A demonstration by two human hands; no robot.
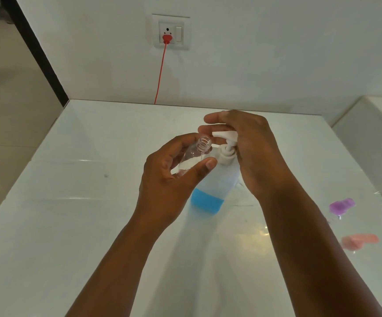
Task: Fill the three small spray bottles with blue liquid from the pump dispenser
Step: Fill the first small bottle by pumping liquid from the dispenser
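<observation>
L hand (171,175) curled round clear bottle (194,159); R hand (251,147), fingers straight, on dispenser's pump head (225,135).

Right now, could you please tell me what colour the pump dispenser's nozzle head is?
White; the pump head shows best in the head view.

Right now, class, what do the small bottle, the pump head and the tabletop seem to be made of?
Small spray bottle: clear, probably plastic; fingers show through it, neck moulded with threads.
Pump head: opaque white matte plastic, by its moulded spout.
Tabletop: glossy white, perhaps glass or laminate; it reflects light.
</observation>
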